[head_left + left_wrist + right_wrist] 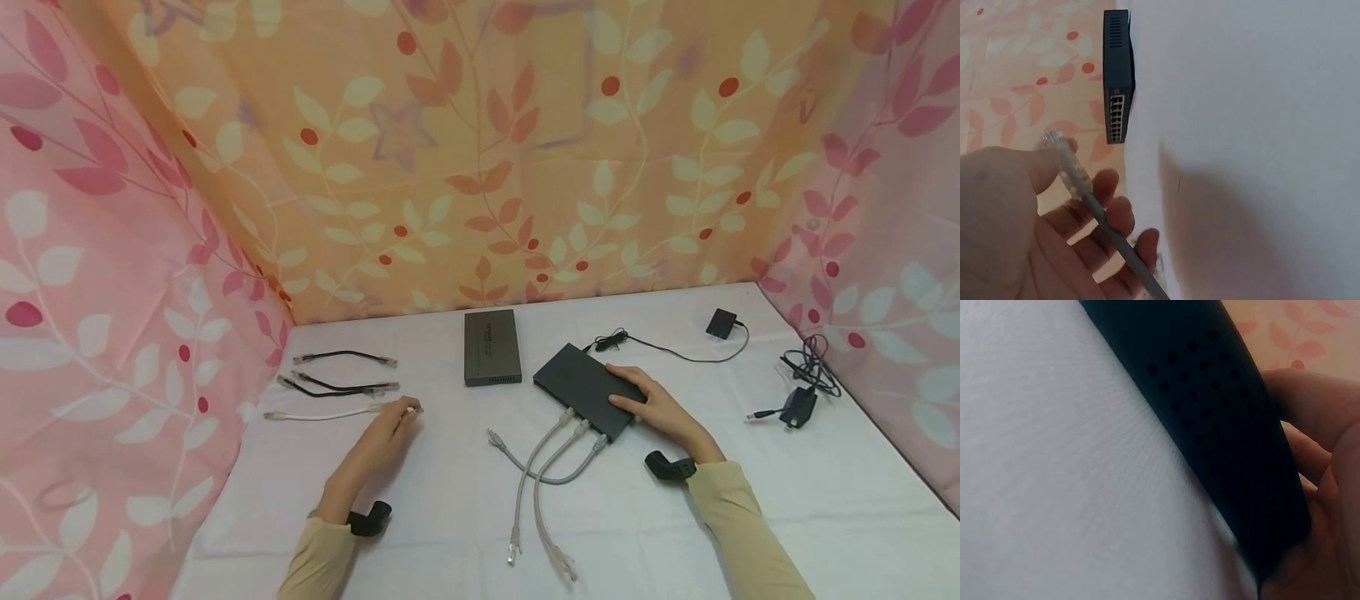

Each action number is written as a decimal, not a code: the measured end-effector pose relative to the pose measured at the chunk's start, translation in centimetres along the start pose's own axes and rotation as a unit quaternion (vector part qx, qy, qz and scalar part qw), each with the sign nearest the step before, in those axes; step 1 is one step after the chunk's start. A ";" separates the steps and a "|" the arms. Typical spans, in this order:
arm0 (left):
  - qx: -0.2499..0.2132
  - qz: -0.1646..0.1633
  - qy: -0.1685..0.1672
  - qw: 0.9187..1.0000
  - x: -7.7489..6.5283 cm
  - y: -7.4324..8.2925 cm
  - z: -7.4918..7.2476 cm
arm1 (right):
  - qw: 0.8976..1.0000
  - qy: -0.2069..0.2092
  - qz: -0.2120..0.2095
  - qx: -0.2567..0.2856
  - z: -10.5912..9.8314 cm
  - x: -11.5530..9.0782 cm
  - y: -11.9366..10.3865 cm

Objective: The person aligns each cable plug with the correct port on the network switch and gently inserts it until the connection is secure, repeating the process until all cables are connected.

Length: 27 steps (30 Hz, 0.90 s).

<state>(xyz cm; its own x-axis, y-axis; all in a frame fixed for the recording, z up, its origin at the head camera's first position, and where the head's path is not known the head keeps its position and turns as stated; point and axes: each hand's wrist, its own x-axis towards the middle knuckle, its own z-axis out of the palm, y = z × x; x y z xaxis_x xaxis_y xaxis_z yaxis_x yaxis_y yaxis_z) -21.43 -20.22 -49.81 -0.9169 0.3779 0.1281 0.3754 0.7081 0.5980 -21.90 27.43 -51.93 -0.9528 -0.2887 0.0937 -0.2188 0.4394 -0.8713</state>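
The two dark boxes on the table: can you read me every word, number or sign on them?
None can be read for sure.
Farther box, top: lettering, too small and blurred to read.
Farther box, side with ports: a tiny mark, too small to make out.
Nearer box: no writing I can make out.

Head view: we note soft, even, moderate light, the back curtain (450, 208) warm orange in tone. Left wrist: we see a broad, soft-edged shadow across the white cloth (1260, 94). Right wrist: we record the dark device (1222, 444) as nearly black, blurred around its lower corner
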 end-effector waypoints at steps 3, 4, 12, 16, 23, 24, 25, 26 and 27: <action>-0.031 0.012 -0.010 0.999 0.2 0.3 0.7 | 1.000 -0.005 0.002 -0.002 -0.1 -0.2 -1.4; -0.035 0.025 -0.009 0.999 0.3 0.3 0.9 | 1.000 -0.005 0.002 -0.004 -0.1 -0.3 -1.6; -0.064 0.067 -0.043 0.995 1.0 0.9 2.4 | 1.000 0.002 -0.003 -0.003 0.0 0.0 0.1; -0.073 0.076 -0.062 0.992 1.6 1.4 2.8 | 1.000 0.003 -0.003 -0.014 0.0 0.2 1.3; -0.080 0.089 -0.070 0.990 2.7 2.9 3.6 | 1.000 0.004 -0.011 -0.011 -0.1 0.3 1.6; -0.079 0.090 -0.066 0.991 2.8 3.2 3.7 | 1.000 0.004 -0.012 -0.012 -0.1 0.3 1.6; -0.077 0.088 -0.063 0.991 2.9 3.4 3.8 | 1.000 0.003 -0.011 -0.013 -0.1 0.3 1.6; -0.076 0.085 -0.059 0.992 3.1 3.6 3.9 | 1.000 0.001 -0.011 -0.015 -0.1 0.3 1.6; -0.073 0.082 -0.056 0.992 3.2 3.9 4.0 | 1.000 0.000 -0.009 -0.017 -0.1 0.3 1.5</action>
<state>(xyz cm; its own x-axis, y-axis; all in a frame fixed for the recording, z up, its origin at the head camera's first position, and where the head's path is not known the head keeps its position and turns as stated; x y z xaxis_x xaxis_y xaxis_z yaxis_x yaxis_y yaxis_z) -22.36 -13.87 -50.28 -0.8212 0.5505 0.1506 0.4878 0.5401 0.6858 -22.56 28.10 -53.17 -0.9486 -0.2972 0.1088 -0.2427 0.4623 -0.8529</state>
